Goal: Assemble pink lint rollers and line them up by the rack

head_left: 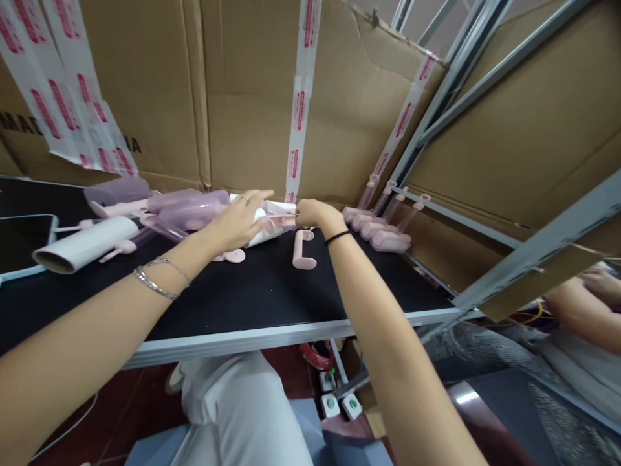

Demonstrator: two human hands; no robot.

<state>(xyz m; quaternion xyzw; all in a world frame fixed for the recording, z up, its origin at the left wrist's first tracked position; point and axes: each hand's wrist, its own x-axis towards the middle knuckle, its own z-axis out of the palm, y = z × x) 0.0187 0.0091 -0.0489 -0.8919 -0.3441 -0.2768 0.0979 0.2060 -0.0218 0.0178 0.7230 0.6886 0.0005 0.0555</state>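
My left hand (pixel 240 223) is curled over a pale pink-and-white tube-shaped part (pixel 279 213) at the back of the black worktop, with its index finger stretched out and its thumb below. The fingers of my right hand (pixel 313 212) are pinched at the right end of that part; their tips are partly hidden. Just in front of my right hand stands a pink C-shaped bracket (pixel 299 249). Flat pink round pieces (pixel 235 256) lie below my left hand. To its left are heaped translucent purple tubes (pixel 191 208) and a white cardboard roll (pixel 87 243).
Several pink handled pieces (pixel 391 241) line up at the worktop's right end. A tablet-like device (pixel 29 243) is at the left. Cardboard (pixel 252 97) walls the back, and a metal frame (pixel 548 243) rises at right. Another person's arm (pixel 582 310) shows beyond it.
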